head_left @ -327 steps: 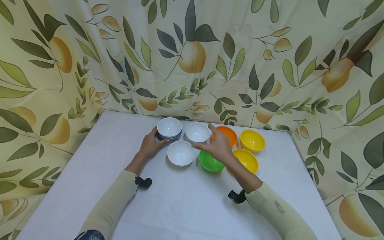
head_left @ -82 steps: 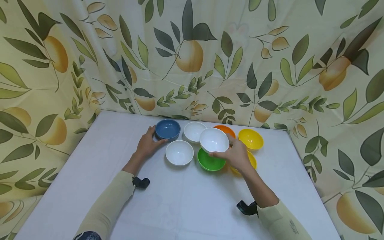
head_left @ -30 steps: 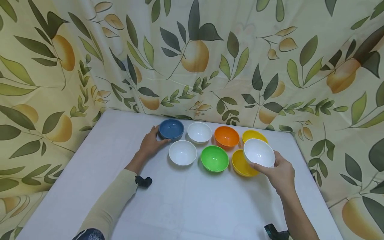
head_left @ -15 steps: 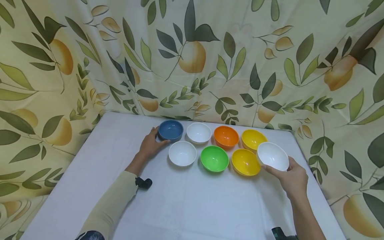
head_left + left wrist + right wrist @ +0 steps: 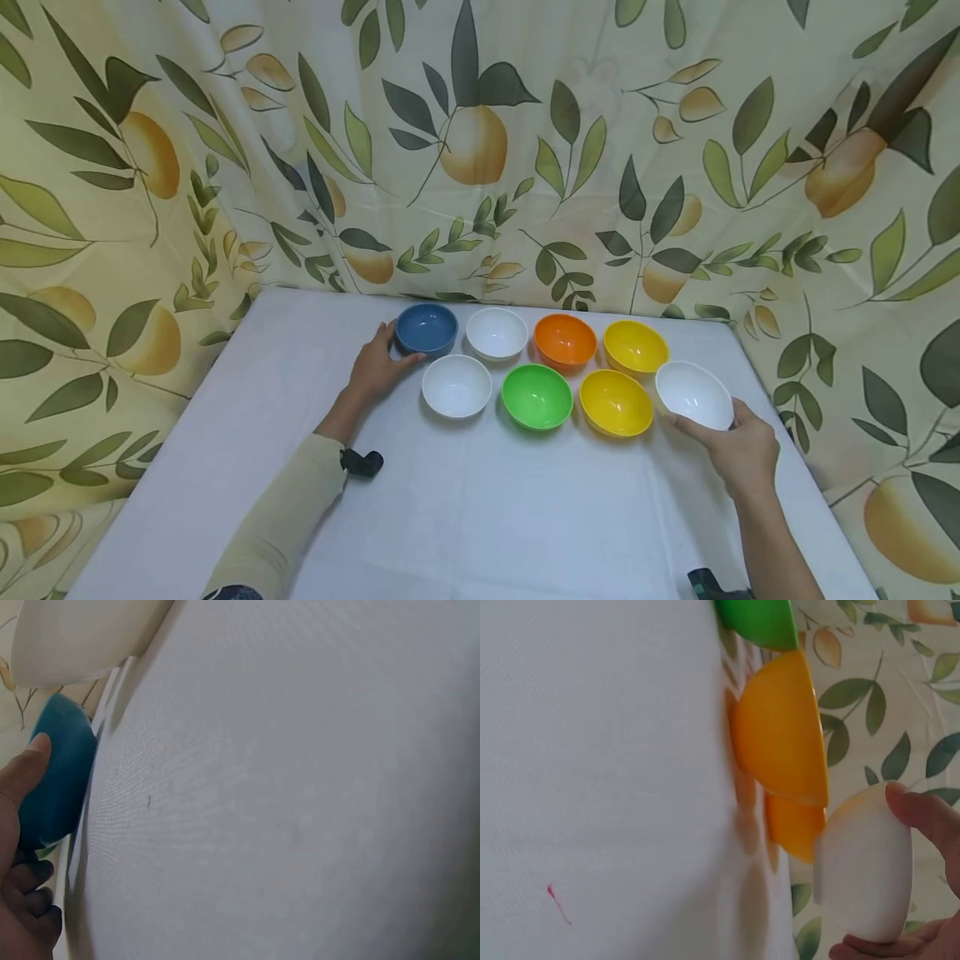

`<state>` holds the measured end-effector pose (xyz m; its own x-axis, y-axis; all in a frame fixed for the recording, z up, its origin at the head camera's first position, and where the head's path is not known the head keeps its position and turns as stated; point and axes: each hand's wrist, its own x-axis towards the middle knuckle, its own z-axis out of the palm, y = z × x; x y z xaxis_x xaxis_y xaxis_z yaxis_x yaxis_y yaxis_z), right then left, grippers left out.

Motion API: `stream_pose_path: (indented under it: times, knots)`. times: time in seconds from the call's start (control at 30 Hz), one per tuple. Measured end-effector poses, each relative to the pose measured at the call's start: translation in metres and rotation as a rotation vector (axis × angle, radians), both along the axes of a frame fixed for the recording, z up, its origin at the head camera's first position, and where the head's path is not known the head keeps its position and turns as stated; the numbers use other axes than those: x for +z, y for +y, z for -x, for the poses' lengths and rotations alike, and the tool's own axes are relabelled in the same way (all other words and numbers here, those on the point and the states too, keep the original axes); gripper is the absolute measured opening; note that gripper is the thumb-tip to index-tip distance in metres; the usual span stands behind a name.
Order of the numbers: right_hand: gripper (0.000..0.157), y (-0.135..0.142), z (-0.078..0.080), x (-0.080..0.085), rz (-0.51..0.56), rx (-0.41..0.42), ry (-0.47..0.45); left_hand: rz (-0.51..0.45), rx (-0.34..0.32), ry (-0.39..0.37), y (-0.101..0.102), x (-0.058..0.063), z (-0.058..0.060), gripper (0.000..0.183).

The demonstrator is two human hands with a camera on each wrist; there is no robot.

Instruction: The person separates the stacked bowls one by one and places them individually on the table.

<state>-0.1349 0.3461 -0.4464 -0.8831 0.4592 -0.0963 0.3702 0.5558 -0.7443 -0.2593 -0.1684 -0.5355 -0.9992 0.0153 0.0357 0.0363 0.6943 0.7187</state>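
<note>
My right hand (image 5: 738,450) pinches a white bowl (image 5: 693,396) by its rim and side, to the right of the two yellow bowls. In the right wrist view this white bowl (image 5: 870,862) hangs tilted above the table, with a gap below its foot. At the left end, my left hand (image 5: 378,367) grips a dark blue bowl (image 5: 426,329) standing on the table. The left wrist view shows the thumb against the side of the blue bowl (image 5: 60,772). Two more white bowls, a back one (image 5: 497,333) and a front one (image 5: 457,387), stand beside it.
An orange bowl (image 5: 566,342), a green bowl (image 5: 536,397), a back yellow bowl (image 5: 636,347) and a front yellow bowl (image 5: 616,403) stand close together on the white-covered table (image 5: 487,508). A patterned curtain (image 5: 480,142) hangs behind the table.
The white bowl that sat in the blue bowl was lifted out by my right hand and carried right, past the yellow bowls. My left hand stays at the blue bowl.
</note>
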Motion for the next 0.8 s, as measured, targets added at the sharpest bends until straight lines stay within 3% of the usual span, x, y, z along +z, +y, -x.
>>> stream_pose_path:
  times: [0.57, 0.8]
  knots:
    - [0.100, 0.006, -0.001, -0.026, -0.023, -0.032, -0.071, -0.012, 0.004, -0.005, 0.001, 0.000, -0.002, 0.098]
    - [0.104, 0.004, 0.001, -0.030, -0.050, -0.028, -0.054, -0.013, 0.015, -0.008, 0.002, 0.000, -0.002, 0.096]
